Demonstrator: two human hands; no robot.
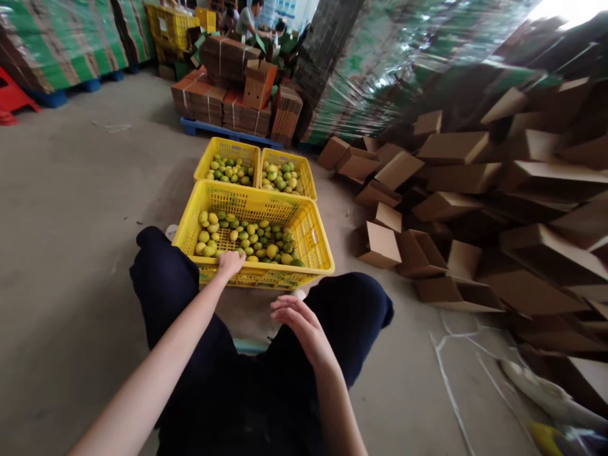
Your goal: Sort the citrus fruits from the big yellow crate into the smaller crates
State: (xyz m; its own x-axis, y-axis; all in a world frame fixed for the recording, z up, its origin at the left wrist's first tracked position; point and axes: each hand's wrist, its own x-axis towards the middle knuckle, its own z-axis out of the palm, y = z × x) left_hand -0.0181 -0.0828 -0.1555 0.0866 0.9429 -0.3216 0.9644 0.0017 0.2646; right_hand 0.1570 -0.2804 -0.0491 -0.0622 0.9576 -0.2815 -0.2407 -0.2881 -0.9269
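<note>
A person sits low on a concrete floor, knees in dark trousers spread apart. Their right hand hovers between the knees, fingers loosely spread and holding nothing. Their left hand reaches over the near rim of a yellow crate, fingers curled down among small green and yellow fruit; whether it grips one is hidden. The fruit lies along the crate's near side and left corner. Just behind stand two more yellow crates of the same fruit, side by side. To the right sprawls a heap of folded cardboard boxes. Farther back, bundled flat cardboard sits on a blue pallet, with people partly hidden behind it. No writing is readable.
</note>
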